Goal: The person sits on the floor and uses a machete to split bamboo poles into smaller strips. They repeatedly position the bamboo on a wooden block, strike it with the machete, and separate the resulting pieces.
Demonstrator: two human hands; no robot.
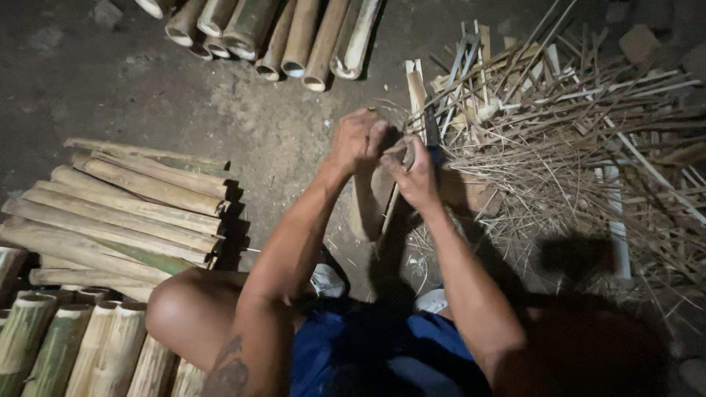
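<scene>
Left hand: the left hand [358, 138] is curling its fingers tight around the top of a thin bamboo strip [388, 209], knuckles facing up.
Right hand: the right hand [414, 173] is gripping the handle of a dark-bladed knife [432, 136], thumb pressing toward the left hand; the two hands are touching.
Strip: it is running down from between the hands toward the ground, between the person's knees.
Blade: it is pointing up and away from the hands, over the pile.
Right side: a heap of thin bamboo slivers [581, 140] is lying just beside the right hand.
Left side: split bamboo slats [121, 213] are lying stacked, well apart from the hands.
Far edge: round bamboo tubes [272, 29] are lying on the dirt floor [147, 95].
</scene>
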